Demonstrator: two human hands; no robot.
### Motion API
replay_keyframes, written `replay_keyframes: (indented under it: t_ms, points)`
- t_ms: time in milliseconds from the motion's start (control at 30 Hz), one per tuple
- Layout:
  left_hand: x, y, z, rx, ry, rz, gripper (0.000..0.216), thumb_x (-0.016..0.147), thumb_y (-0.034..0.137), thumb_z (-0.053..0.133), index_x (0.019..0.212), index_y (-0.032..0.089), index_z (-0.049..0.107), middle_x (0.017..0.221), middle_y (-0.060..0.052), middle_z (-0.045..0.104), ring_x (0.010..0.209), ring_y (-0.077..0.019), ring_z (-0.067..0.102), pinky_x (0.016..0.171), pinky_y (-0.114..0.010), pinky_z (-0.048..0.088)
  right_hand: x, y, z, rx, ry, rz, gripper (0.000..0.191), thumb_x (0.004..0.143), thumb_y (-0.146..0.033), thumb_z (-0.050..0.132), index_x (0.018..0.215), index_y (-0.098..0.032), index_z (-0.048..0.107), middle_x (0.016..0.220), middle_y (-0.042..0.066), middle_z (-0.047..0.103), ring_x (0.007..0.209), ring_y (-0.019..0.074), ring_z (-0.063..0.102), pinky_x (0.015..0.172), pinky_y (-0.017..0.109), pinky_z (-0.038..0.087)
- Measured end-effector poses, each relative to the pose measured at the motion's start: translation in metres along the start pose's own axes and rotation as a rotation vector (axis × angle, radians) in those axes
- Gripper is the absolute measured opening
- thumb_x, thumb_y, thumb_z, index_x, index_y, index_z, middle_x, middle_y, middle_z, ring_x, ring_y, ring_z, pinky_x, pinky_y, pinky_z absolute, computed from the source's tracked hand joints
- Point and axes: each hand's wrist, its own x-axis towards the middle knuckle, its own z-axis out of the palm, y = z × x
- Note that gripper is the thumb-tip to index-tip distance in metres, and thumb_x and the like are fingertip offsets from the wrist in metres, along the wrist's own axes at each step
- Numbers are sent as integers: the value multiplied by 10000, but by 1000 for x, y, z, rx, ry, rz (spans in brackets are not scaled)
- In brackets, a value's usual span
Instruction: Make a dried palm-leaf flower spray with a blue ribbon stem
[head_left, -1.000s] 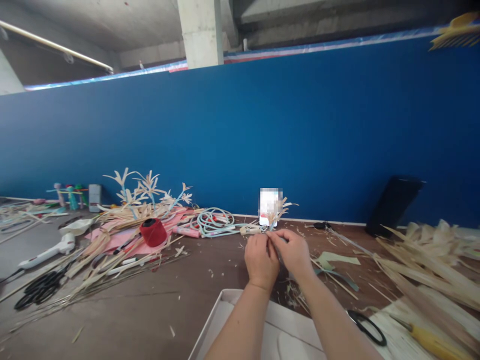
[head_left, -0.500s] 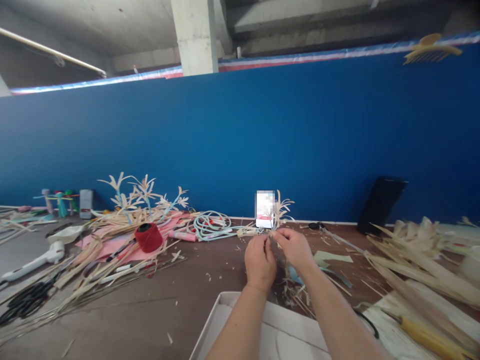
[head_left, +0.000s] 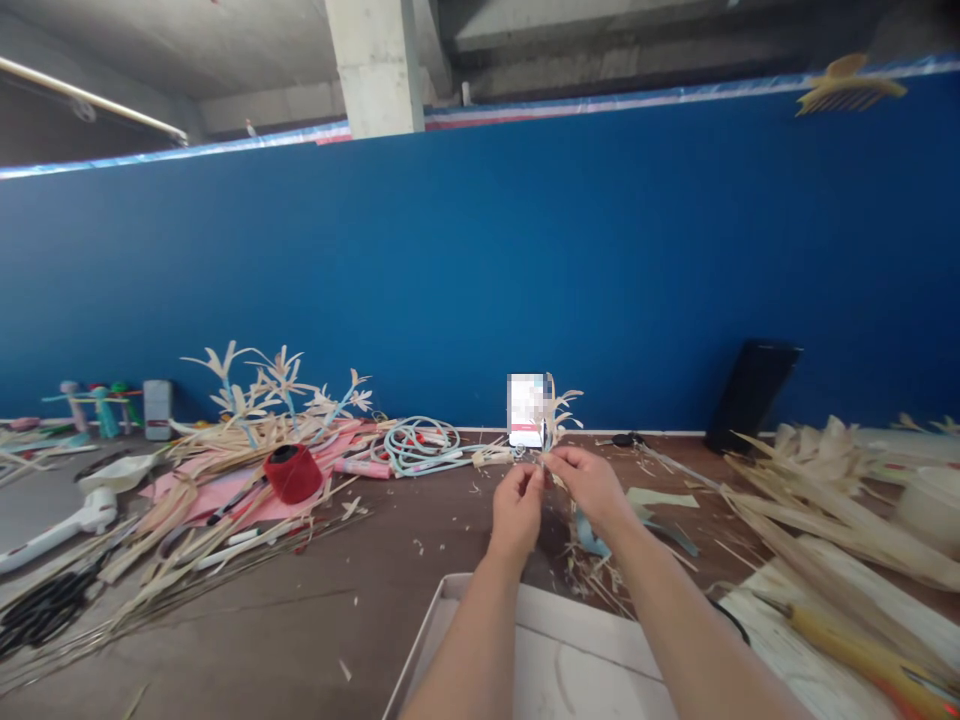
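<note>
My left hand (head_left: 515,508) and my right hand (head_left: 592,482) are raised together over the brown table (head_left: 300,620), fingertips meeting in a pinch. Between them they hold a small straw flower (head_left: 556,412) with pale thin petals sticking up above the fingers. A light blue strip (head_left: 589,535) hangs down below my right hand. Behind the flower a phone (head_left: 527,410) stands against the blue wall.
A white tray (head_left: 480,650) lies at the near edge under my forearms. Left are a red thread spool (head_left: 291,473), finished straw flowers (head_left: 259,385), coiled cord (head_left: 420,445), black scissors (head_left: 41,605) and a white tool (head_left: 56,525). Straw strips (head_left: 825,500) and a yellow-handled tool (head_left: 847,635) lie right.
My hands have lifted a little and moved further from me, still pinched on the flower. The view has shifted slightly to the right.
</note>
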Motion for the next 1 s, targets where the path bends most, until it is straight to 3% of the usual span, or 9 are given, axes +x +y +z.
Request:
replay_keyframes:
  t_ms: [233,467,667,1000]
  points:
    - [2,-6,0,-114,21,-66,305,767,426,511,833,148,620,715,-27,620,559,-94,477,545,-217,387,-1,5,3,108,-51,-1,355,698,-476,546,819,-174,690,614,11,627,543,139,523,498,237,414]
    - [2,-8,-1,-147,9,-56,253,753,377,533,781,143,623,684,-15,615,555,-91,472,542,-213,381,-3,-2,0,-22,-62,-96,262,700,-433,563,701,-199,679,662,-5,650,632,150,555,616,238,427]
    - [1,-4,-2,-59,72,24,220,761,338,522,744,141,617,698,-18,623,672,-126,533,656,-237,413,-4,-2,4,-60,-70,-169,304,745,-414,509,823,-179,685,735,22,671,720,180,577,672,265,424]
    - [-1,-2,-2,186,191,121,175,786,273,485,748,157,610,693,-9,592,657,-123,511,632,-232,387,-6,2,9,-27,-74,-135,231,706,-245,516,852,-174,681,885,43,691,863,200,602,795,293,426]
